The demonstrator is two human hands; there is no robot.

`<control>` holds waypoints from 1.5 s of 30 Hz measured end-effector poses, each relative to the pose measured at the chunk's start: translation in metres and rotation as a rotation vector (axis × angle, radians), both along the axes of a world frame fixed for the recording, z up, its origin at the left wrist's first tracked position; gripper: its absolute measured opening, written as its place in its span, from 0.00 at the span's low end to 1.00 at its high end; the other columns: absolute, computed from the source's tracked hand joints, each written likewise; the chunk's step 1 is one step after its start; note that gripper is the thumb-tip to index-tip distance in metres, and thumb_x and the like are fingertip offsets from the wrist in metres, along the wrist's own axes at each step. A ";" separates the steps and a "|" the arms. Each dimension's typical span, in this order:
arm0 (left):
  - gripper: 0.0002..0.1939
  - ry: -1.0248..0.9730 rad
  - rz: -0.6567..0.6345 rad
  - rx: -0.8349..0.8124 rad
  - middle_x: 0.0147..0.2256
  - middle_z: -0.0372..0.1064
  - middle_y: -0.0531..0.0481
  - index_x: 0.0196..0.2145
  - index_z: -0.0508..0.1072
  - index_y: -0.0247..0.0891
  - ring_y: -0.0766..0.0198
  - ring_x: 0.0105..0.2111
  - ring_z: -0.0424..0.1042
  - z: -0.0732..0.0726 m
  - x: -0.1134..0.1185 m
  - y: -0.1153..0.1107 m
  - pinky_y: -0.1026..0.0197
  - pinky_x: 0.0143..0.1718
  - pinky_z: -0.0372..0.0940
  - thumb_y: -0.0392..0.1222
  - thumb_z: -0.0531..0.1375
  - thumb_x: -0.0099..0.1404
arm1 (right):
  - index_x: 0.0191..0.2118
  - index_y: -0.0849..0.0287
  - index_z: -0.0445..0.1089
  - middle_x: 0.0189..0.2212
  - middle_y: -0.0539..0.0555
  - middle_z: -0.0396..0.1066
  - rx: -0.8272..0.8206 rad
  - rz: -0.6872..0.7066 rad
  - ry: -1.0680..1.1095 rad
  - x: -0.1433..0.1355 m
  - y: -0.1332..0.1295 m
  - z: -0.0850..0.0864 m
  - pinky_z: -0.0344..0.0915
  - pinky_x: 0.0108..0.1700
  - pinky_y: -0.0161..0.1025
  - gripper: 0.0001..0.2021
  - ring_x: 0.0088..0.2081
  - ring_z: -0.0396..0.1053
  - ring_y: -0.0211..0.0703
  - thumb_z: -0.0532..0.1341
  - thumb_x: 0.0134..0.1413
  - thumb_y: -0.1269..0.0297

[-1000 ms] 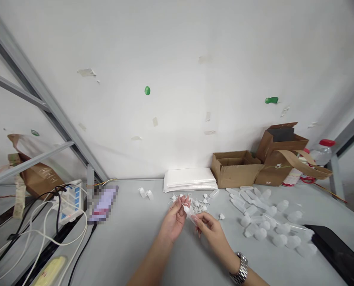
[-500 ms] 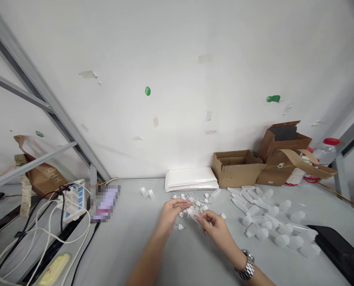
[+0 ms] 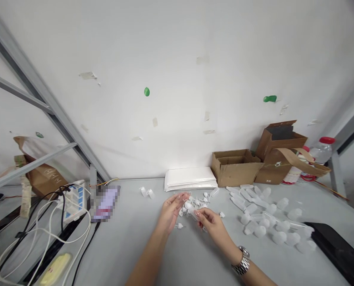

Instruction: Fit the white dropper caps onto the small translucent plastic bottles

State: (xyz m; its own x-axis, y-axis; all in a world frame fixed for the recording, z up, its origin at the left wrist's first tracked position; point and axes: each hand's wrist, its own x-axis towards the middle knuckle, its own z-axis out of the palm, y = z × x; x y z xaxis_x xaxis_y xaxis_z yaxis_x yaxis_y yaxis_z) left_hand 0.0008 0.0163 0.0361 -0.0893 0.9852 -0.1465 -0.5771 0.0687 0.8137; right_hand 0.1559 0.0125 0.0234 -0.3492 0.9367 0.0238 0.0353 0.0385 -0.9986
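My right hand [image 3: 210,222] pinches a small translucent squeeze bottle [image 3: 191,210] between thumb and fingers, its white top pointing up and left. Beside that top, my left hand [image 3: 171,210] is open, with its fingers stretched out and nothing visible in them. Behind and around the hands spreads a pile of small white dropper caps [image 3: 198,202], partly hidden by the fingers. One loose white cap [image 3: 180,225] lies nearer to me, by my left wrist. On the right is a group of translucent bottles [image 3: 264,214], several lying on their sides.
White flat packs [image 3: 191,179] are stacked against the wall. An open cardboard box [image 3: 235,174] and a brown paper bag [image 3: 272,167] stand right of them. Two small bottles [image 3: 147,193] sit at back left. A phone [image 3: 107,202], power strip [image 3: 73,202] and cables are left; a black case [image 3: 337,250] is right.
My left hand's fingers have opened and drawn slightly back from the bottle's top. My right hand still holds the bottle, shifted a little to the left. The view has turned slightly right.
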 end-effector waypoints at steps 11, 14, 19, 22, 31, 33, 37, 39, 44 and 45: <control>0.17 0.012 -0.054 0.012 0.35 0.74 0.38 0.31 0.75 0.31 0.54 0.41 0.71 -0.003 0.021 -0.005 0.57 0.46 0.60 0.47 0.66 0.47 | 0.22 0.59 0.62 0.15 0.47 0.62 -0.022 0.085 0.079 -0.006 0.001 -0.010 0.59 0.26 0.35 0.21 0.19 0.60 0.37 0.51 0.50 0.44; 0.14 0.091 -0.001 -0.016 0.30 0.74 0.42 0.26 0.75 0.32 0.55 0.36 0.73 0.001 0.014 -0.008 0.58 0.40 0.63 0.48 0.65 0.47 | 0.24 0.60 0.64 0.16 0.48 0.63 -0.016 0.112 0.033 -0.006 0.000 -0.014 0.59 0.26 0.35 0.22 0.19 0.61 0.37 0.50 0.52 0.45; 0.13 0.550 0.432 -0.021 0.30 0.75 0.45 0.26 0.75 0.35 0.57 0.34 0.71 0.009 -0.040 -0.024 0.61 0.36 0.63 0.48 0.64 0.46 | 0.37 0.60 0.68 0.18 0.47 0.63 0.050 0.072 -0.015 -0.004 -0.007 -0.009 0.60 0.28 0.35 0.20 0.22 0.61 0.38 0.49 0.54 0.48; 0.13 0.926 0.721 -0.095 0.30 0.74 0.48 0.28 0.75 0.38 0.59 0.32 0.69 0.006 -0.082 -0.035 0.62 0.33 0.61 0.49 0.61 0.48 | 0.39 0.60 0.68 0.18 0.48 0.62 0.117 0.053 -0.051 -0.003 -0.011 -0.007 0.61 0.30 0.35 0.20 0.24 0.62 0.38 0.49 0.55 0.50; 0.07 1.063 0.704 -0.109 0.28 0.73 0.49 0.24 0.73 0.39 0.61 0.28 0.68 -0.034 -0.124 -0.019 0.62 0.32 0.60 0.44 0.62 0.46 | 0.41 0.59 0.68 0.18 0.48 0.62 0.153 0.031 -0.077 -0.003 -0.012 -0.015 0.60 0.30 0.37 0.20 0.23 0.62 0.40 0.50 0.54 0.50; 0.07 1.050 0.698 -0.087 0.31 0.73 0.48 0.26 0.73 0.39 0.61 0.30 0.68 -0.039 -0.123 -0.017 0.62 0.34 0.61 0.43 0.62 0.46 | 0.41 0.60 0.68 0.18 0.48 0.62 0.153 0.015 -0.075 -0.001 -0.012 -0.016 0.60 0.30 0.37 0.20 0.23 0.62 0.40 0.50 0.55 0.50; 0.12 1.011 0.687 -0.056 0.34 0.73 0.47 0.33 0.71 0.39 0.61 0.33 0.70 -0.047 -0.123 -0.017 0.61 0.38 0.62 0.40 0.62 0.47 | 0.41 0.60 0.68 0.18 0.48 0.61 0.157 -0.006 -0.077 0.000 -0.013 -0.015 0.59 0.29 0.36 0.20 0.24 0.61 0.40 0.50 0.55 0.50; 0.17 0.995 0.683 -0.048 0.34 0.73 0.47 0.38 0.70 0.39 0.60 0.35 0.71 -0.049 -0.124 -0.017 0.60 0.40 0.62 0.39 0.62 0.47 | 0.41 0.60 0.68 0.18 0.48 0.61 0.160 -0.002 -0.082 0.000 -0.013 -0.015 0.59 0.29 0.36 0.20 0.23 0.61 0.40 0.49 0.55 0.50; 0.33 1.008 0.715 -0.040 0.36 0.72 0.47 0.48 0.63 0.41 0.58 0.37 0.70 -0.046 -0.125 -0.019 0.55 0.45 0.59 0.40 0.66 0.43 | 0.39 0.60 0.69 0.17 0.49 0.62 0.192 -0.003 -0.096 0.000 -0.013 -0.016 0.60 0.28 0.36 0.20 0.23 0.61 0.40 0.50 0.55 0.50; 0.35 1.012 0.717 -0.039 0.37 0.71 0.47 0.49 0.62 0.41 0.58 0.38 0.69 -0.046 -0.126 -0.020 0.54 0.46 0.59 0.41 0.67 0.42 | 0.39 0.60 0.69 0.17 0.49 0.62 0.202 -0.004 -0.097 -0.001 -0.012 -0.016 0.60 0.28 0.36 0.20 0.22 0.62 0.40 0.50 0.55 0.50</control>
